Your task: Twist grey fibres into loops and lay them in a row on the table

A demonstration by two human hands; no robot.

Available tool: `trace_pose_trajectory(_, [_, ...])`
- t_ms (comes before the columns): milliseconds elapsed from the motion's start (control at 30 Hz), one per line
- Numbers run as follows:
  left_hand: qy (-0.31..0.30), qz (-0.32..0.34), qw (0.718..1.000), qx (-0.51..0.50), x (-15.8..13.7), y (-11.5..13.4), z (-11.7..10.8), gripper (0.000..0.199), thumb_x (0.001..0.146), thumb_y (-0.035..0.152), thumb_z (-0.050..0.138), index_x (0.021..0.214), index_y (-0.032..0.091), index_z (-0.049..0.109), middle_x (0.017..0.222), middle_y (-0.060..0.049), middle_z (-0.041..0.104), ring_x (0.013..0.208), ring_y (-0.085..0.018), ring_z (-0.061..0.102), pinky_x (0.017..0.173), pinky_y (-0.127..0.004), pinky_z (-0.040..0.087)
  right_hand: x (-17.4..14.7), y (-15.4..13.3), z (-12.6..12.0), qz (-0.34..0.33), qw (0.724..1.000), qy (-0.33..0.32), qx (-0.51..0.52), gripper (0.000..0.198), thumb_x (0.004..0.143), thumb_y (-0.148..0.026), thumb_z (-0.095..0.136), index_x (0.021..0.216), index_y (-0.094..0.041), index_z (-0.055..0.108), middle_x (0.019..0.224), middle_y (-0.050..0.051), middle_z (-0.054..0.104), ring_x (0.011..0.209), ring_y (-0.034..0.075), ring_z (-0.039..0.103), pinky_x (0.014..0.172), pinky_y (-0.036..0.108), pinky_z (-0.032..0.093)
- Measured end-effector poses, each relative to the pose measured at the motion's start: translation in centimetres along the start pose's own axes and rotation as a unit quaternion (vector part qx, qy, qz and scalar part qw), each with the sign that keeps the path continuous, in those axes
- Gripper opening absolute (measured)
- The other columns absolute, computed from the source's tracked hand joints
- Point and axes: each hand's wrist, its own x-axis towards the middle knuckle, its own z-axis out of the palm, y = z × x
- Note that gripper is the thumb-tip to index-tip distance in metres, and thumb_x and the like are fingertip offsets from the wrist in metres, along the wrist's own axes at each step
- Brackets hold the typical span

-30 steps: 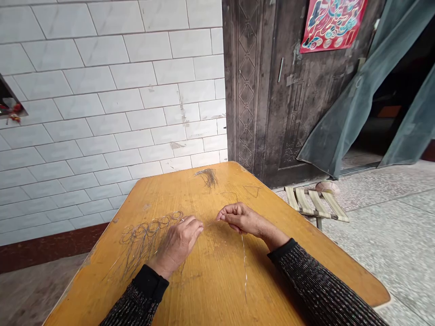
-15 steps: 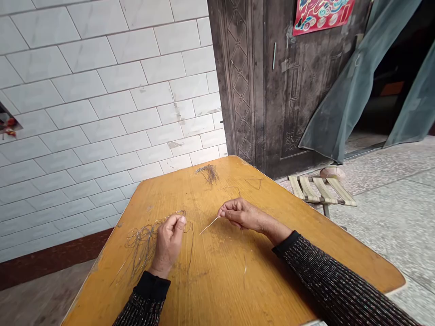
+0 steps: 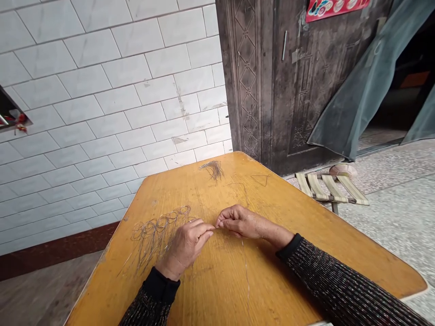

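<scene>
Lying on the left part of the yellow-brown wooden surface point(image 3: 217, 294) is a row of thin silvery wire loops point(image 3: 153, 223), each with long tails, which overlap one another. Just beside them comes the bare left hand point(image 3: 185, 246), in a black speckled sleeve; its grip is a closed pinch of thumb and finger, which seems to hold the short end of a thin silvery wire point(image 3: 248, 289), though this end is hardly visible. Farther back, near the white tiled wall point(image 3: 129, 113), rests a loose grey bundle of fine wires point(image 3: 215, 169). Next is the bare right hand point(image 3: 243, 222), almost touching the left fingertips; its grip is pinching the same wire, as I judge, and the long part hangs below this hand toward the surface. Behind it lies a thin wire bent like a triangle point(image 3: 261, 179). At the far right, on the floor, is a folding stool with beige straps point(image 3: 326, 188).

The short end could slip, I think, because very little of it is between the fingers. If pulled too hard, the wire might kink or prick the skin. The left wrist, being so near, could also drag the loops and tangle their tails.
</scene>
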Motion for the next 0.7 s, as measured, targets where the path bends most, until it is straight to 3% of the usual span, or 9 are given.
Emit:
trace_pose_trajectory(433, [0.0,0.051,0.998,0.02,0.1,-0.8,-1.3,0.019,0.086,0.02,0.046,0.079,0.017,0.064,0.067,-0.002,0.058,0.064,-0.013,0.054,0.058,-0.022,0.039,-0.5,-0.7,-0.5,0.012,0.999,-0.043,0.006,0.017,0.077,-0.026,0.052,0.08,-0.01,0.058,0.05,-0.006,0.044,0.04,0.004,0.035,0.039,0.017,0.025])
trace_pose_trajectory(700, [0.014,0.039,0.998,0.042,0.0,-2.0,-1.5,0.017,0.085,0.016,0.046,0.079,0.017,0.061,0.07,-0.002,0.06,0.067,-0.014,0.054,0.061,-0.024,0.04,-0.6,-1.1,-1.0,0.024,1.0,-0.018,0.006,0.018,0.075,-0.028,0.053,0.077,-0.011,0.057,0.052,-0.006,0.045,0.04,0.004,0.034,0.039,0.017,0.025])
